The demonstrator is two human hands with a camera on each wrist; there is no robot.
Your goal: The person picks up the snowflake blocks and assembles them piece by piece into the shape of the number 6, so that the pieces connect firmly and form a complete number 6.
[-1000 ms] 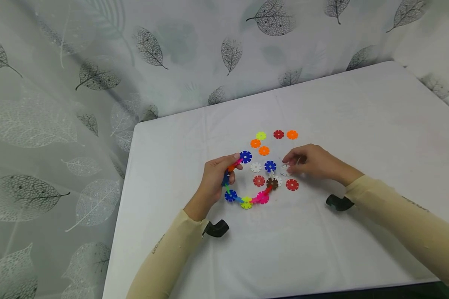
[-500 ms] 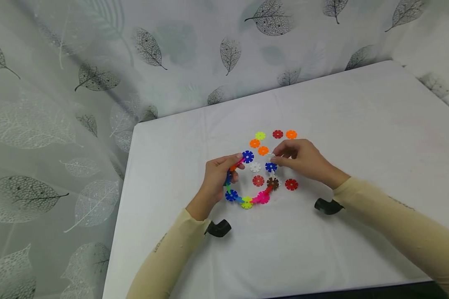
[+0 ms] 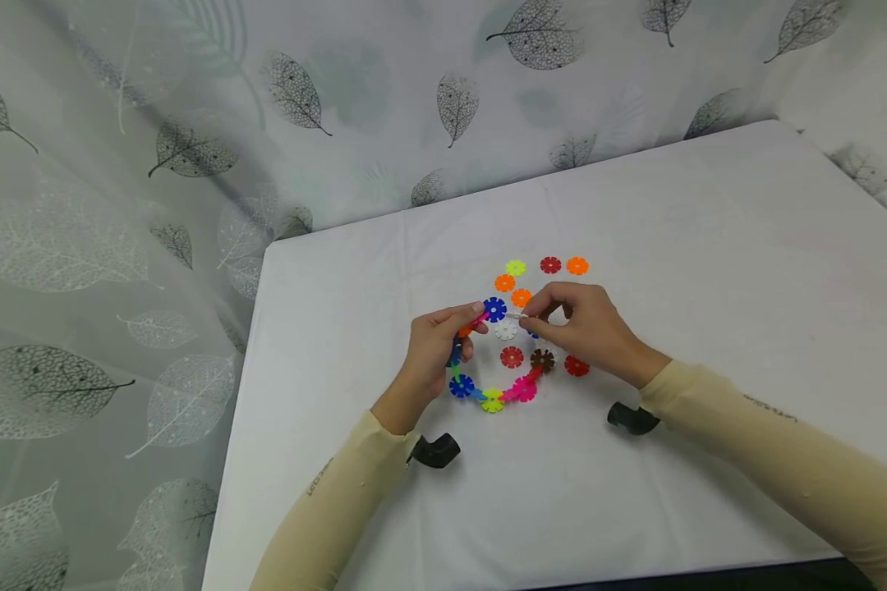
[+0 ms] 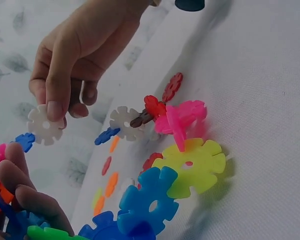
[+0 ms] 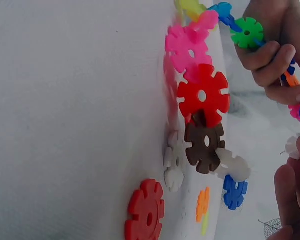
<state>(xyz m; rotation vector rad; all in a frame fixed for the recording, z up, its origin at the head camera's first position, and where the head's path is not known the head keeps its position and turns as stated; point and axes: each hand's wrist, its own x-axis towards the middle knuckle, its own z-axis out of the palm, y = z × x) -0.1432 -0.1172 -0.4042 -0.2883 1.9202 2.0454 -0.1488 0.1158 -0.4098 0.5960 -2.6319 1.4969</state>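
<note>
White disc [image 4: 38, 129] in right fingers [image 4: 56, 92], perhaps touching chain [image 3: 493, 405], left hand [image 3: 430, 349] curled

- Curtain [image 3: 384, 90]: top and left of the head view, behind the table [image 3: 340, 328].
- Left hand [image 3: 436, 349]: centre; right hand [image 3: 580, 324] to its right, held snowflake disc [image 3: 515, 315] between.
- Disc chain [image 3: 492, 400]: curving below the hands, two inner discs [image 3: 512, 357] within.
- Five rear discs [image 3: 550, 265]: above the hands.

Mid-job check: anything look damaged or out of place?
Nothing stands out. The chain shows no break, though the left hand, gripping it near one end, hides part. The right hand pinches a white disc; loose discs lie on the table.
</note>
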